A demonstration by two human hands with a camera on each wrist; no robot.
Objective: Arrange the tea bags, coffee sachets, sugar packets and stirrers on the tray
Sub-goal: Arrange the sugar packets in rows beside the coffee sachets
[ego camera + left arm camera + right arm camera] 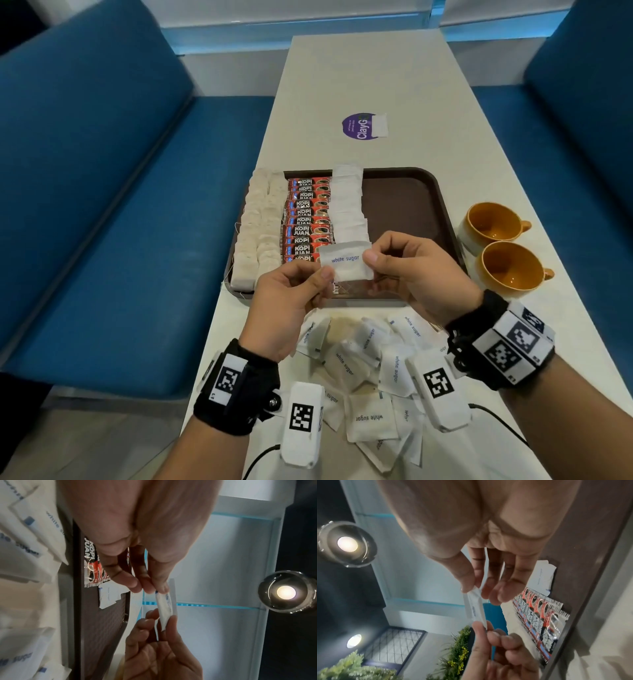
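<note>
Both hands share one grip on a single white sugar packet (346, 261): the left hand (291, 301) pinches its left edge between thumb and fingertips, and the right hand (416, 270) pinches its right edge the same way. The packet is held flat and face up, clear of any surface, with its blue "white sugar" print readable. In both wrist views it shows edge-on as a thin white strip spanning the two sets of fingertips (164, 589).

Directly below and beyond the grip lies the brown tray (411, 198). On it, a column of white sugar packets (347, 202) runs away from the grip, overlapping one another. Just to the left of that column is a row of red coffee sachets (306, 219) marked "KOPI JUAN", stacked in a like column. Further left, two columns of tea bags (258, 226) fill the tray's left edge, with thin strings trailing over its rim. The tray area to the right of the grip is bare.

On the near side of the grip, between the wrists, a loose heap of sugar packets (370, 370) lies on the pale bench (359, 75). To the right of the grip, beside the tray, two yellow-lined cups (503, 246) stand on the bench. Beyond the tray a round purple sticker (359, 126) is on the bench. Blue seats (102, 171) flank the bench.
</note>
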